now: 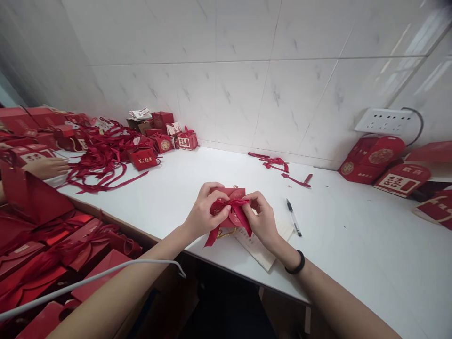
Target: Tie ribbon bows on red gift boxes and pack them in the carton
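Observation:
A small red gift box [237,193] sits near the table's front edge, with a red ribbon [241,220] tied in a bow across its front. My left hand [208,209] is closed on the left side of the bow, its thumb at the knot. Between thumb and fingers, my right hand [260,214] pinches the bow's right loop. Two ribbon tails hang down over the box, and a gold cord [226,232] shows below it. Under the box and my right hand lies a paper [259,249] with writing.
A pen [294,217] lies to the right. Loose ribbon pieces [273,162] are by the wall. Ribbons [102,155] pile up at left, near finished boxes [187,140] and another person's hand [45,167]. A carton of red boxes [86,240] stands front left; more boxes [402,180] are at right.

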`<action>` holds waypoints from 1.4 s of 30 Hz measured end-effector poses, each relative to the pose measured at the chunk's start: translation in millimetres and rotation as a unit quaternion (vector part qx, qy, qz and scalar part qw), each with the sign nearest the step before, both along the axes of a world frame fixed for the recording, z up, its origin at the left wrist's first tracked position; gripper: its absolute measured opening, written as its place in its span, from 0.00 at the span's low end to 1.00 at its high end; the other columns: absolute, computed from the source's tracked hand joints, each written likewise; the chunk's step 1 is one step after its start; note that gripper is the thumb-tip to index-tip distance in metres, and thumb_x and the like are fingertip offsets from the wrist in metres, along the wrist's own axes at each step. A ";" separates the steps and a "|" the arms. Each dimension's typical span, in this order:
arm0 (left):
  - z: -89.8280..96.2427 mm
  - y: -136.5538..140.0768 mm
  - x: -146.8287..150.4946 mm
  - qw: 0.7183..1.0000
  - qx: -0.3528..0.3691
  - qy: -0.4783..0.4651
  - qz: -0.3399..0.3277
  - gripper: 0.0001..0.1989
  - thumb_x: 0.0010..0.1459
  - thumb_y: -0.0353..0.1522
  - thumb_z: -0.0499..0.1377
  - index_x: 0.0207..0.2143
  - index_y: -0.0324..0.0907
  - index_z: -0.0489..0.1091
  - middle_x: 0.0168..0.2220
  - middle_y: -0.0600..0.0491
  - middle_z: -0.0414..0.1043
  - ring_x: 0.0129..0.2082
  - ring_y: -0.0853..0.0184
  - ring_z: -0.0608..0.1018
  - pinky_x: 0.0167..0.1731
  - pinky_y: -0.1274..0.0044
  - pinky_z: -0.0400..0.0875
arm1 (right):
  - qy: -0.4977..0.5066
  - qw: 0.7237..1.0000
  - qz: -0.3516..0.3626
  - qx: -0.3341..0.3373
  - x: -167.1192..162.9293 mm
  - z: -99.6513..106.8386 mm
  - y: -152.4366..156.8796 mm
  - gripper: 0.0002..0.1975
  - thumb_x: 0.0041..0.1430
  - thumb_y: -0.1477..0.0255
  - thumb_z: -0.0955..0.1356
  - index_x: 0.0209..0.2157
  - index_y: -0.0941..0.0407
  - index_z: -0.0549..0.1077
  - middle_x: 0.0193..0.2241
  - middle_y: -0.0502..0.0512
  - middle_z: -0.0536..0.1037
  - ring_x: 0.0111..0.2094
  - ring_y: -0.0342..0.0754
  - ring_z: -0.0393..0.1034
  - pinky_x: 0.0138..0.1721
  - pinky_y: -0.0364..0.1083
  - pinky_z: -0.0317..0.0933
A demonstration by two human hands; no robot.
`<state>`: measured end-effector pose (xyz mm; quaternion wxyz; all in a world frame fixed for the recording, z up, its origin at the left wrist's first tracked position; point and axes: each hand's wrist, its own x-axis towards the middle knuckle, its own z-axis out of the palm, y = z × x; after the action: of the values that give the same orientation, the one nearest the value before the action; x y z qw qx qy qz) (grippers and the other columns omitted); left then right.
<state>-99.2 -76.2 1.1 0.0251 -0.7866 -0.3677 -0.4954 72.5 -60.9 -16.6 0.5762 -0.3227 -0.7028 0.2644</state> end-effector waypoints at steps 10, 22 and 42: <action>0.0 0.6 1.8 1.000 -0.003 -0.001 -0.010 0.03 0.55 0.27 0.56 0.33 0.42 0.66 0.44 0.47 0.63 0.48 0.63 0.70 0.47 0.68 0.70 | -0.014 0.998 -0.017 0.053 0.8 5.5 -4.0 0.06 0.62 0.72 0.63 0.30 0.53 0.67 0.27 0.50 0.68 0.29 0.46 0.63 0.30 0.45 0.59; -0.1 1.8 0.5 1.000 -0.013 -0.009 0.003 0.02 0.55 0.28 0.56 0.31 0.42 0.65 0.43 0.47 0.64 0.47 0.62 0.70 0.47 0.67 0.70 | 0.040 0.994 0.079 -0.056 3.7 14.2 -6.6 0.09 0.58 0.64 0.67 0.27 0.53 0.72 0.29 0.51 0.67 0.32 0.47 0.63 0.33 0.47 0.59; 0.7 -0.1 2.0 0.999 -0.035 -0.016 -0.008 0.02 0.54 0.27 0.57 0.30 0.42 0.65 0.43 0.47 0.65 0.48 0.61 0.70 0.45 0.67 0.70 | -0.116 0.976 -0.064 0.171 4.6 15.7 -5.3 0.10 0.60 0.75 0.62 0.25 0.53 0.59 0.23 0.50 0.65 0.24 0.45 0.60 0.24 0.45 0.56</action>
<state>-97.2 -76.3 1.8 -0.0126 -0.7817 -0.3793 -0.4949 77.1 -66.2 -0.9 0.5529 -0.2927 -0.7776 0.0634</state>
